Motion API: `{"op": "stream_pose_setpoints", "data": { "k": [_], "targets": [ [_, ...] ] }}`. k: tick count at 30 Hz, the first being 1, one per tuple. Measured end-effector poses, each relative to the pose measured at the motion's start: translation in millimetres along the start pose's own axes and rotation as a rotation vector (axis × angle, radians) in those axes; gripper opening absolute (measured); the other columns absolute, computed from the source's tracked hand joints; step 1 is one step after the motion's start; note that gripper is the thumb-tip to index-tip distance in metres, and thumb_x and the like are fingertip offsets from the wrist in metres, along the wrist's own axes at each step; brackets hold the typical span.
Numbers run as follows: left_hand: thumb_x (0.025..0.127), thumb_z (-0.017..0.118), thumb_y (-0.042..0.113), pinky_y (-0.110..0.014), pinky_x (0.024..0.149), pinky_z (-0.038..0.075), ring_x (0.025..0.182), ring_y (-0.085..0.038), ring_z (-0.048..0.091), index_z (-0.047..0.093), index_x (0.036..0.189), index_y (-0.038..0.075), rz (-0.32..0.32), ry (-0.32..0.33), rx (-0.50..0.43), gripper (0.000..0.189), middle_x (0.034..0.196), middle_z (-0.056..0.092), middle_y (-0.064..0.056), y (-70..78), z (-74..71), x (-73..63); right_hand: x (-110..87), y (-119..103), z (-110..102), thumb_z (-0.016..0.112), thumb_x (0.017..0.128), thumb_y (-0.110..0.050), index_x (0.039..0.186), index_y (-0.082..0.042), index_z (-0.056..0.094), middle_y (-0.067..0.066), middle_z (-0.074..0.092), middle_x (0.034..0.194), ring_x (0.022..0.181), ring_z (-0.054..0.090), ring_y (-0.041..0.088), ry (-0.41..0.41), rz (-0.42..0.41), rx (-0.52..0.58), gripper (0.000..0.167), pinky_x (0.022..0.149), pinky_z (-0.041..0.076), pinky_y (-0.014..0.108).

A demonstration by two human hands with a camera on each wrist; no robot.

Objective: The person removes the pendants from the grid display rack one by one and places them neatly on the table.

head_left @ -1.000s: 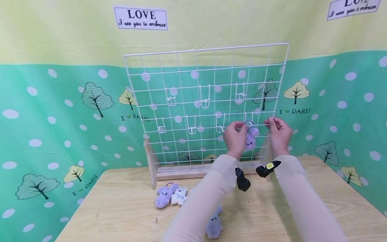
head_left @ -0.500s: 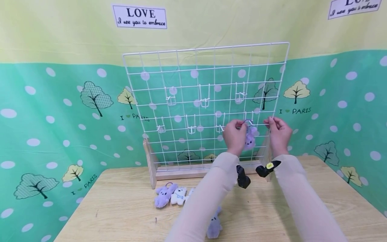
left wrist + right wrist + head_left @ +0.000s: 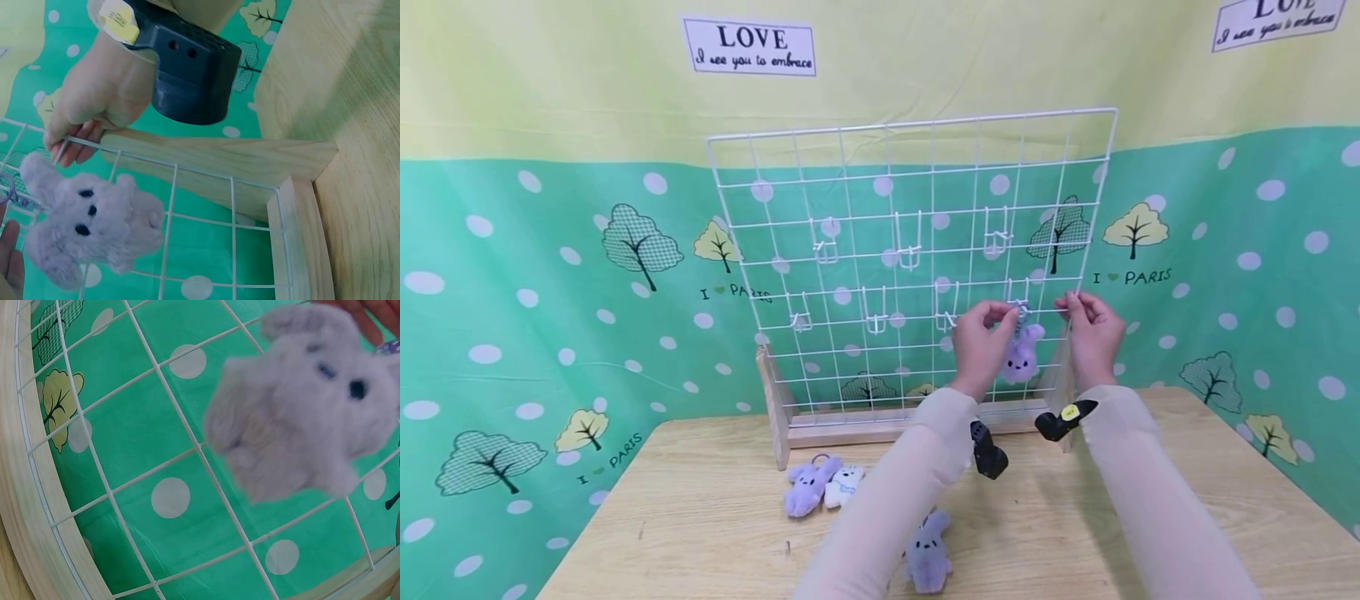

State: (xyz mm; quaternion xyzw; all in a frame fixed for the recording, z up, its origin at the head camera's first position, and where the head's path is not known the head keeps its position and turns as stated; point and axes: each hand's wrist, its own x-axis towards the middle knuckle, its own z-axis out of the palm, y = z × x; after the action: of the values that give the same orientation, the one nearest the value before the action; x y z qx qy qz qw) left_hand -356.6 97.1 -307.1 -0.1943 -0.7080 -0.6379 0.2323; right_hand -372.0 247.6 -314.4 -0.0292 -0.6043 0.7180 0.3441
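A lilac plush bunny keychain (image 3: 1021, 360) hangs in front of the white wire grid rack (image 3: 910, 124), just below a lower-row hook (image 3: 1011, 289) at the right. My left hand (image 3: 981, 346) pinches the keychain at its top, by the ring and chain; the fingertips partly hide them. In the left wrist view the plush bunny (image 3: 100, 215) shows its face, with the purple ring (image 3: 7, 187) at the left edge. With thumb and fingers, my right hand (image 3: 1093, 337) grips the rack's right edge wire. The right wrist view shows the plush bunny (image 3: 294, 406) blurred.
Several white hooks, such as an upper one (image 3: 908, 250), hang on the grid. A wooden base (image 3: 850, 432) holds the rack on the table (image 3: 700, 517). There lie a lilac plush (image 3: 805, 490), a white plush (image 3: 844, 487) and a greyish-purple plush (image 3: 928, 557).
The plush bunny has dropped slightly and shows more beside my left hand. Its ring, earlier visible above the fingers, is now lower and mostly hidden. My right hand stays on the rack edge.
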Motion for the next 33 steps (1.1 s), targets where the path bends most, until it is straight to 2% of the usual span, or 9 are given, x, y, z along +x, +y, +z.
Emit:
{"op": "stream_pose_setpoints", "data": {
  "k": [5, 10, 15, 19, 24, 33],
  "targets": [
    [0.090, 0.065, 0.023, -0.018, 0.070, 0.052, 0.077, -0.001, 0.059, 0.067, 0.091, 0.012, -0.009, -0.033, -0.061, 0.011, 0.084, 0.067, 0.007, 5.1, -6.3, -4.0, -3.7, -4, 1, 0.064, 0.089, -0.021, 0.107, -0.003, 0.065, 0.002, 0.070, 0.094, 0.090, 0.065, 0.009, -0.005, -0.006, 0.018, 0.025, 0.087, 0.050, 0.020],
    [0.091, 0.064, 0.022, -0.018, 0.068, 0.053, 0.075, 0.000, 0.062, 0.065, 0.091, 0.012, -0.031, -0.024, -0.106, 0.011, 0.084, 0.069, 0.005, 13.3, -11.7, -8.8, -1.4, 1, 0, 0.064, 0.088, -0.023, 0.110, -0.003, 0.064, 0.005, 0.070, 0.098, 0.090, 0.065, 0.008, 0.004, 0.008, 0.000, 0.029, 0.086, 0.049, 0.018],
    [0.091, 0.064, 0.021, -0.017, 0.066, 0.053, 0.074, 0.001, 0.064, 0.064, 0.091, 0.010, -0.013, -0.022, -0.093, 0.011, 0.085, 0.072, 0.002, 23.5, -18.0, -12.9, 4.2, 9, -2, 0.066, 0.087, -0.025, 0.114, 0.000, 0.062, -0.002, 0.071, 0.093, 0.088, 0.066, 0.006, 0.016, 0.018, 0.003, 0.036, 0.086, 0.049, 0.017],
    [0.090, 0.064, 0.018, -0.020, 0.068, 0.054, 0.074, -0.002, 0.065, 0.064, 0.090, 0.008, -0.007, -0.033, -0.149, 0.010, 0.086, 0.072, -0.002, 30.2, -27.2, -16.3, 6.7, 13, -3, 0.067, 0.086, -0.026, 0.115, 0.000, 0.062, -0.003, 0.071, 0.092, 0.088, 0.066, 0.005, 0.018, 0.020, 0.011, 0.039, 0.086, 0.049, 0.016],
    [0.090, 0.064, 0.016, -0.024, 0.073, 0.055, 0.077, -0.010, 0.067, 0.064, 0.091, 0.006, -0.035, -0.062, -0.219, 0.011, 0.086, 0.072, -0.004, 36.3, -47.7, -25.0, 6.5, 13, -2, 0.067, 0.086, -0.028, 0.115, 0.000, 0.062, -0.001, 0.071, 0.094, 0.089, 0.066, 0.006, 0.013, 0.010, 0.012, 0.040, 0.085, 0.049, 0.016],
    [0.089, 0.063, 0.012, -0.028, 0.078, 0.055, 0.082, -0.018, 0.068, 0.062, 0.096, 0.003, -0.173, -0.110, -0.248, 0.012, 0.091, 0.072, -0.009, 37.3, -100.8, -51.2, 3.3, 9, -2, 0.065, 0.087, -0.027, 0.115, 0.000, 0.062, 0.004, 0.071, 0.098, 0.090, 0.065, 0.007, 0.010, -0.013, 0.001, 0.039, 0.086, 0.049, 0.016]
  ]
}}
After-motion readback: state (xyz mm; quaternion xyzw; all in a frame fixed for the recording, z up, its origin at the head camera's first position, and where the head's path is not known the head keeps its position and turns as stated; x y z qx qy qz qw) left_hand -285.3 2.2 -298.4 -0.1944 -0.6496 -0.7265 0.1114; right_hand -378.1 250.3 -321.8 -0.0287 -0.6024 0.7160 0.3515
